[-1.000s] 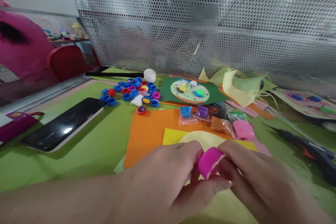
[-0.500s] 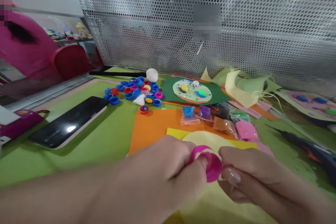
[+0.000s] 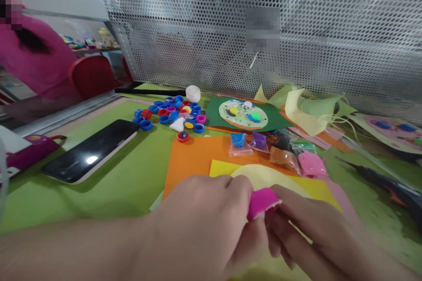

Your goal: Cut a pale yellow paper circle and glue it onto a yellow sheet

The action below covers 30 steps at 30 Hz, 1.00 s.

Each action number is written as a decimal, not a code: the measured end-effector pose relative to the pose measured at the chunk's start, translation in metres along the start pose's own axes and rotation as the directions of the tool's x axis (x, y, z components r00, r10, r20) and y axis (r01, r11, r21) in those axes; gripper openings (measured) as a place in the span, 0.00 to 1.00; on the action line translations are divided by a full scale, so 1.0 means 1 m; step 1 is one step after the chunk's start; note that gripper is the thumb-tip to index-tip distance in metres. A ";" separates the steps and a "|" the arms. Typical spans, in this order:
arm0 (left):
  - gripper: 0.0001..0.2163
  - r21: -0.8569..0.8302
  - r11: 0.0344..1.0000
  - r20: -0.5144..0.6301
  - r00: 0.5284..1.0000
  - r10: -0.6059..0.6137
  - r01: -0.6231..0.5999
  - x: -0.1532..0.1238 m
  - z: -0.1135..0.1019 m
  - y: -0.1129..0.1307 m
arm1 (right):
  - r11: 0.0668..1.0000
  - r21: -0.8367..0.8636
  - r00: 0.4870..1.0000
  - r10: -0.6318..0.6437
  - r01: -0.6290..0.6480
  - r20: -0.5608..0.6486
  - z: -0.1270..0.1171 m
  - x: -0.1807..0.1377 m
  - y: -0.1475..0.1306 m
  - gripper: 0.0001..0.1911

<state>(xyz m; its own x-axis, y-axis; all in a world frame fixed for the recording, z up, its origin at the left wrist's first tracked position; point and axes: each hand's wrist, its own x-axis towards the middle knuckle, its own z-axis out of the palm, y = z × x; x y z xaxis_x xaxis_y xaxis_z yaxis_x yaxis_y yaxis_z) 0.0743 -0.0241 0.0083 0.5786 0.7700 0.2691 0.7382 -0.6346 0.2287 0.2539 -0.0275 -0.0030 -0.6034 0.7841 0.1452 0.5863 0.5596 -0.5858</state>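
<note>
A small magenta lump of modelling clay (image 3: pixel 262 201) is pinched between both my hands, low in the middle of the view. My left hand (image 3: pixel 204 228) curls round its left side with thumb and fingers closed on it. My right hand (image 3: pixel 306 232) presses it from the right, fingers together. Beneath the hands lies a pale yellow paper disc (image 3: pixel 263 174) on a yellow sheet (image 3: pixel 220 167) and an orange sheet (image 3: pixel 191 158).
Small bags of coloured clay (image 3: pixel 277 147) lie just beyond the disc. Farther back are a decorated disc on green paper (image 3: pixel 243 114), a pile of bottle caps (image 3: pixel 171 112) and paper scraps (image 3: pixel 303 107). A phone (image 3: pixel 90 151) lies left, a glue gun (image 3: pixel 392 186) right. A person in pink (image 3: pixel 36 63) is far left.
The clay has been turned and squeezed between my fingers, going from a flat cupped shape back to a blocky lump. My view has shifted slightly left.
</note>
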 end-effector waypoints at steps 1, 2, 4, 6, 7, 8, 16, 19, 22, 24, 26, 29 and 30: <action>0.08 0.063 0.997 -0.048 0.998 0.049 -0.046 -0.001 0.002 0.000 | 1.000 -0.028 1.000 -0.011 0.011 -0.002 0.001 -0.002 0.000 0.10; 0.08 0.126 0.988 -0.100 0.990 0.099 -0.086 -0.002 0.004 0.001 | 0.998 -0.062 1.000 -0.019 0.018 -0.002 0.003 -0.004 0.001 0.10; 0.11 0.230 0.963 -0.180 0.967 0.182 -0.138 -0.002 0.007 0.002 | 0.988 -0.150 1.000 -0.023 0.022 -0.002 0.007 -0.007 0.004 0.09; 0.12 0.288 0.943 -0.210 0.950 0.231 -0.166 -0.002 0.010 0.003 | 0.967 -0.256 0.999 -0.022 0.015 -0.027 0.012 -0.008 0.007 0.09; 0.13 0.307 0.936 -0.217 0.946 0.242 -0.169 -0.001 0.011 0.003 | 0.951 -0.308 0.999 -0.025 0.009 -0.047 0.014 -0.008 0.008 0.09; 0.13 0.322 0.931 -0.215 0.945 0.248 -0.171 -0.001 0.013 0.004 | 0.935 -0.355 0.997 -0.036 0.008 -0.073 0.016 -0.008 0.009 0.09; 0.08 0.441 0.874 -0.141 0.946 0.292 -0.205 -0.006 0.028 0.004 | 0.873 -0.486 0.991 -0.038 -0.031 -0.131 0.025 -0.006 0.012 0.09; 0.07 0.500 0.835 -0.110 0.939 0.325 -0.231 -0.006 0.032 0.003 | 0.876 -0.479 0.993 -0.003 -0.054 -0.116 0.026 -0.005 0.012 0.10; 0.08 0.554 0.798 -0.099 0.933 0.346 -0.237 -0.006 0.035 0.003 | 0.859 -0.508 0.993 0.005 -0.065 -0.118 0.024 -0.004 0.009 0.11; 0.07 0.571 0.786 -0.086 0.934 0.346 -0.238 -0.007 0.037 0.003 | 0.834 -0.550 0.994 -0.009 -0.051 -0.105 0.023 -0.003 0.005 0.10; 0.06 0.588 0.780 -0.089 0.942 0.325 -0.213 -0.008 0.039 0.004 | 0.793 -0.609 0.995 -0.059 -0.004 -0.083 0.023 -0.001 0.003 0.10; 0.06 0.618 0.768 -0.113 0.948 0.298 -0.167 -0.008 0.043 0.005 | 0.720 -0.693 0.988 -0.132 0.035 -0.087 0.024 0.003 0.003 0.10; 0.06 0.624 0.766 -0.120 0.950 0.289 -0.155 -0.008 0.043 0.005 | 0.708 -0.706 0.987 -0.133 0.027 -0.095 0.025 0.004 0.004 0.10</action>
<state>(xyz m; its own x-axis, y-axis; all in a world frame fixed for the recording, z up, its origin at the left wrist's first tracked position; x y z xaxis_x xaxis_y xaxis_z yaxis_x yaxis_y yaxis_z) 0.0883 -0.0303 -0.0335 0.7216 0.5397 0.4336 0.6923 -0.5636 -0.4507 0.2405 -0.0282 -0.0245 -0.6216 0.7249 0.2968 0.7802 0.6066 0.1525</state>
